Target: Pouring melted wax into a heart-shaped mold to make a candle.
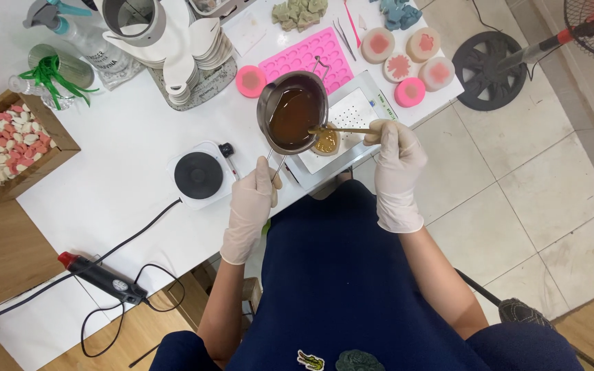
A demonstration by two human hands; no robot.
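Left hand: my gloved left hand [254, 199] is closing around the thin handle of the pot [293, 112], fingers clamped on it, holding the pot tilted above the surface [125, 137].
Right hand: my gloved right hand [394, 152] is pinching a stick [342, 130] between thumb and fingertips, the stick reaching left to the pot's lip.
Pot: it is holding brown liquid, tipped toward its lower right edge, just over the mould.
Mould: a small mould [326, 142] with golden-brown fill is sitting on the scale [345, 127], right under the pot's rim and the stick's tip.
Scale: it is lying near the surface's front edge, in front of me, its white top dotted.
Hotplate: a small round black hotplate [199, 175] on a white base is standing just left of my left hand, its cord running off to the lower left.
Pink tray: a pink tray [307, 58] with many small cavities is lying behind the pot.
Soaps: round soaps [407, 58] with pink flower tops are grouped at the far right corner.
Box: a wooden box [15, 144] of pink and white pieces is sitting well to the left.
Heat gun: a black heat gun [101, 278] is lying at the lower left, well apart from my hands.
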